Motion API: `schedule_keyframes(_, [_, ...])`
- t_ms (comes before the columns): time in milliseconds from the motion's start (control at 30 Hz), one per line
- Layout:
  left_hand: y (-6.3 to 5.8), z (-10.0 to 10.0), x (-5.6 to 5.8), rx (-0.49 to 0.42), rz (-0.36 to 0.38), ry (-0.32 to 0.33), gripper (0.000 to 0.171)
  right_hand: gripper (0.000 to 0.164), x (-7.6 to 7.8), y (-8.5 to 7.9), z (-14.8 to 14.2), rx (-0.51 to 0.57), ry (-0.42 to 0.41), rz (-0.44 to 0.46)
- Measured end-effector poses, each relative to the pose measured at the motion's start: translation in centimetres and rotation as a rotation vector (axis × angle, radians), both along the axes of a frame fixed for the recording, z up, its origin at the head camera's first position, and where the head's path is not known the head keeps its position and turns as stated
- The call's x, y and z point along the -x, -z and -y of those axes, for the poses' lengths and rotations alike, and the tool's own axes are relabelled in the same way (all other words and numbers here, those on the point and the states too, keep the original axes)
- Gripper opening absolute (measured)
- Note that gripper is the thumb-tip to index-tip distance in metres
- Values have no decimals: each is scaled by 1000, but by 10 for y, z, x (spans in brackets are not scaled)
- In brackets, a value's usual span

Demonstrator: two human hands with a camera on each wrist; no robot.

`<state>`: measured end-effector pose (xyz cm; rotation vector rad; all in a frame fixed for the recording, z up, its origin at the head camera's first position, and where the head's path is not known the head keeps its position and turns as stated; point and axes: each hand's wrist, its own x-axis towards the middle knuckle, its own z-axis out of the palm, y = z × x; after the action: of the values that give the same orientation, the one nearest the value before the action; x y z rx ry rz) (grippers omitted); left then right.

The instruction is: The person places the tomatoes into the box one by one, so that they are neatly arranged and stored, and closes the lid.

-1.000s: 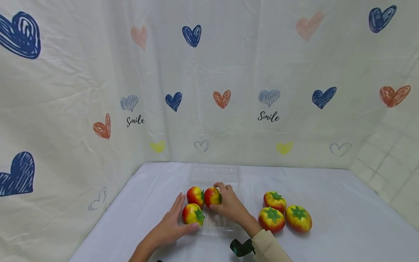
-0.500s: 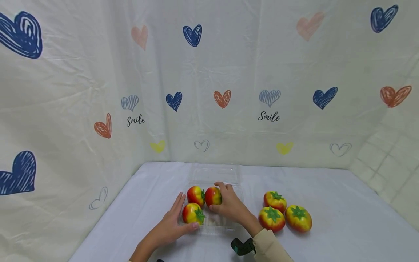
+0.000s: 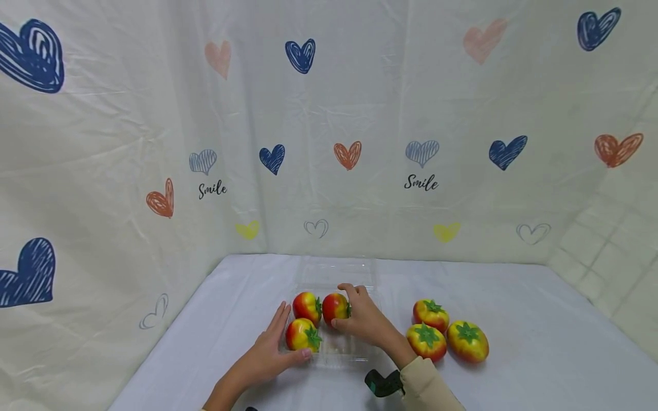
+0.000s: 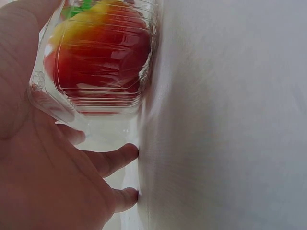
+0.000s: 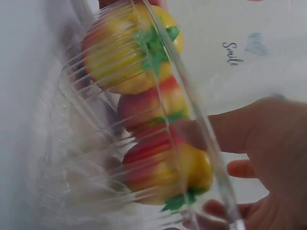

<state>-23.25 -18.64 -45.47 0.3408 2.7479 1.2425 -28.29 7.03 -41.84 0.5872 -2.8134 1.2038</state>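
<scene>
A clear plastic box (image 3: 341,359) sits on the table with its lid (image 3: 336,271) folded back. Inside at the left are two red-yellow toy persimmons, a rear one (image 3: 307,307) and a front one (image 3: 303,335). My right hand (image 3: 365,318) holds a third persimmon (image 3: 335,307) beside the rear one, thumb in front and fingers behind; its green calyx (image 5: 184,199) shows in the right wrist view. My left hand (image 3: 269,354) lies around the box's front left corner, fingers straight along its side. In the left wrist view two fingertips (image 4: 130,152) touch the tablecloth.
Three more persimmons stand grouped on the table right of the box: a rear one (image 3: 431,314), a front one (image 3: 426,341) and a yellower one (image 3: 468,341). A white cloth (image 3: 540,342) covers the table. Behind it hangs a heart-printed curtain (image 3: 375,200).
My right hand has shifted slightly to the right and up, and the persimmon in it has turned a little. My left hand stays in place.
</scene>
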Motion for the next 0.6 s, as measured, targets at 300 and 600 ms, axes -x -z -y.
schedule_keyframes(300, [0,0,1,1,-2,2,118,76,-2,-13,-10,31,6,-19])
schedule_keyframes(600, [5,-1,4,-9,-15,-3,118,76,-4,-25,-25,30,45,-54])
